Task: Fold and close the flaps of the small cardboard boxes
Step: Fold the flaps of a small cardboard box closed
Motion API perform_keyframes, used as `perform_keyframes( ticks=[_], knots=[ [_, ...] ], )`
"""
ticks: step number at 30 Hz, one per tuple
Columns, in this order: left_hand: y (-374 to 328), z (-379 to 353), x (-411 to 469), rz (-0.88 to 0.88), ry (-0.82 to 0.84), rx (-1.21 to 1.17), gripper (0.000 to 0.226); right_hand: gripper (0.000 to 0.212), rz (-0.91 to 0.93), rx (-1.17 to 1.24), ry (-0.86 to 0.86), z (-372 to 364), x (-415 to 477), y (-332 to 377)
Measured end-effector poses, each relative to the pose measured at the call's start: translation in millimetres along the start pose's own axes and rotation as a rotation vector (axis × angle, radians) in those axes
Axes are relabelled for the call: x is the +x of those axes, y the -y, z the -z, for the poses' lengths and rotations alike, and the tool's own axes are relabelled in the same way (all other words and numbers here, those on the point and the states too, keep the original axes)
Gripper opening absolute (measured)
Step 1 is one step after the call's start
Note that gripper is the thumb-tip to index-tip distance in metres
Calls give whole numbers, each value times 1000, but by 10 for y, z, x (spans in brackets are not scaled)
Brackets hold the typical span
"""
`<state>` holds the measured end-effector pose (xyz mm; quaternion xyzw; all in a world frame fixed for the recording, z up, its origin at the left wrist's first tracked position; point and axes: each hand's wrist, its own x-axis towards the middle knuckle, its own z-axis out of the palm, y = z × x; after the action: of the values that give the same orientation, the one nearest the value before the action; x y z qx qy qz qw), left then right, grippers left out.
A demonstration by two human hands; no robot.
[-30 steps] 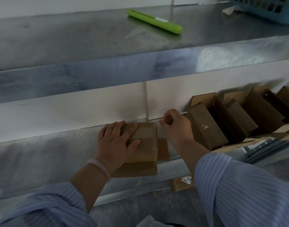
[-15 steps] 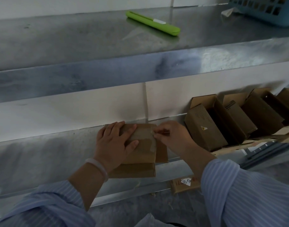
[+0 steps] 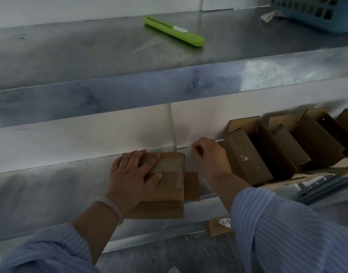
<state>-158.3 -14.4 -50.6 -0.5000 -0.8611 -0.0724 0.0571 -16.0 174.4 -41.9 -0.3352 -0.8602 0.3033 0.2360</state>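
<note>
Head cam: the small cardboard box (image 3: 169,192) sits mid-way along the lower metal surface (image 3: 51,186). My read is the left hand (image 3: 133,174) lies flat on its top, fingers spread. The right hand (image 3: 208,156) is just off the box's right edge, fingers curled, pinching what looks like clear tape (image 3: 189,162), though it's hard to tell. A row of open boxes (image 3: 248,154) stands to the right, and 1 green cutter (image 3: 173,31) lies on the far shelf (image 3: 90,46).
</note>
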Motion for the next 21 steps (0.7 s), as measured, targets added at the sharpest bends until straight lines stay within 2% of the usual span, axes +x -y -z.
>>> perform_keyframes(
  ticks=[2, 3, 5, 7, 8, 10, 14, 17, 21],
  knots=[
    [1, -2, 5, -1, -4, 5, 56, 10, 178, -6, 75, -18, -57, -50],
    [0, -4, 7, -3, -8, 5, 56, 10, 196, 33, 85, -24, -84, -60],
    [-1, -6, 9, -4, -10, 10, 55, 10, 6, 272, 95, -36, -102, -59],
    [0, -6, 10, -3, -6, 19, 55, 27, -237, 565, 152, -78, -73, -42],
    [-1, -6, 11, -2, -5, 21, 55, 34, -314, 656, 193, -104, -48, -43],
    [0, -9, 9, 1, -2, 22, 55, 32, -406, 766, 267, -131, -29, -26],
    [7, -13, 10, 0, 7, 29, 56, 11, -445, 719, 256, -120, 11, -60],
    [12, -13, 18, 5, 15, 29, 58, 9, -452, 631, 223, -150, 74, -121],
    [15, -25, 14, 14, 21, 28, 58, 13, -509, 632, 173, -229, 113, -166]
  ],
)
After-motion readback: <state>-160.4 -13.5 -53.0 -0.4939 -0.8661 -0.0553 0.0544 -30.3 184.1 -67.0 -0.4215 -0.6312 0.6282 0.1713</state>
